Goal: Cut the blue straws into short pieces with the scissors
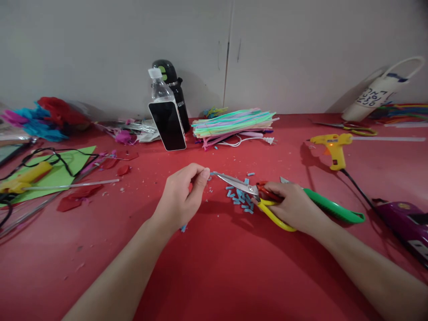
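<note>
My left hand [182, 194] pinches a small blue piece [211, 174] between thumb and fingertips, most of it hidden. My right hand [292, 205] is wrapped round the red and yellow handles of the scissors [239, 183]. The blade tips touch or nearly touch the blue piece, just right of my left fingertips. Below the blades, several short blue pieces [240, 195] lie in a loose pile on the red table [214, 267]. Another blue bit [183, 228] rests below my left hand.
A green-handled cutter [334, 207] lies beyond my right hand. Right of it are a yellow glue gun [336, 147] and a purple object [404, 223]. Behind stand a phone [168, 126], bottles and pastel pipe cleaners [234, 125]. Green paper [63, 171] lies left.
</note>
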`<state>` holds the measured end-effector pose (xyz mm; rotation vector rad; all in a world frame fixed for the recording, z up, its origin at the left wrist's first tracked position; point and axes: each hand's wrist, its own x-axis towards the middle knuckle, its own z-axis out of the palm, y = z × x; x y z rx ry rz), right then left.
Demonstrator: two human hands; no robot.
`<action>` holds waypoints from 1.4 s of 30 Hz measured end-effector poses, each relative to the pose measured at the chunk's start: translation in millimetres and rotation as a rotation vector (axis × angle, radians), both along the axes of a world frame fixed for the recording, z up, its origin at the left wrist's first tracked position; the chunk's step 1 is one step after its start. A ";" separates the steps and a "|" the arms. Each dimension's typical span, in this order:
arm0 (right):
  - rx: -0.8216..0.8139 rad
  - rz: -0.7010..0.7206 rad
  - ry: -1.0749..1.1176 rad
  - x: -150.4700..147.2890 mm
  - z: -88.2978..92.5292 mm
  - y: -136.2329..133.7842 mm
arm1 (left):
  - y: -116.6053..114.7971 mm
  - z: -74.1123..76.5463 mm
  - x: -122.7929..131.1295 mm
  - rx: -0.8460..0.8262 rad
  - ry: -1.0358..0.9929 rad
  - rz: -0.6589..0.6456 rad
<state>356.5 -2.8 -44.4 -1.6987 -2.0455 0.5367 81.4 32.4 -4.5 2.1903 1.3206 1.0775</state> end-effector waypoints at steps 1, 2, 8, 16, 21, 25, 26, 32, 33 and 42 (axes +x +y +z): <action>0.003 -0.001 -0.002 -0.1 -0.3 0.2 | 0.0 0.0 0.1 -0.001 0.000 0.001; 0.006 -0.002 -0.001 -0.3 -0.5 0.2 | -0.1 0.1 0.1 -0.001 0.001 0.000; 0.006 -0.038 0.039 -1.9 -0.6 -1.4 | -0.1 0.5 0.3 -0.004 0.003 -0.005; -0.007 -0.023 0.018 -1.1 -0.3 -2.6 | 0.3 0.3 0.3 -0.016 0.017 -0.011; -0.014 -0.011 0.031 -2.6 0.7 -2.3 | 0.0 0.8 0.6 -0.010 0.022 -0.016; -0.013 -0.003 0.037 -1.2 -0.7 -2.6 | 0.2 0.8 0.4 0.005 0.025 -0.027; -0.016 -0.003 0.033 -0.6 -0.9 -2.8 | 0.3 0.7 0.4 0.007 0.025 -0.029; -0.013 -0.004 0.010 0.0 0.2 -2.4 | 0.6 0.2 -0.2 0.005 0.014 -0.039; -0.009 -0.006 0.009 -0.1 0.1 -2.0 | 0.5 0.4 -0.3 0.002 0.011 -0.041; -0.010 -0.046 0.044 0.6 -3.6 -1.8 | -0.3 1.2 0.6 -0.001 0.014 -0.041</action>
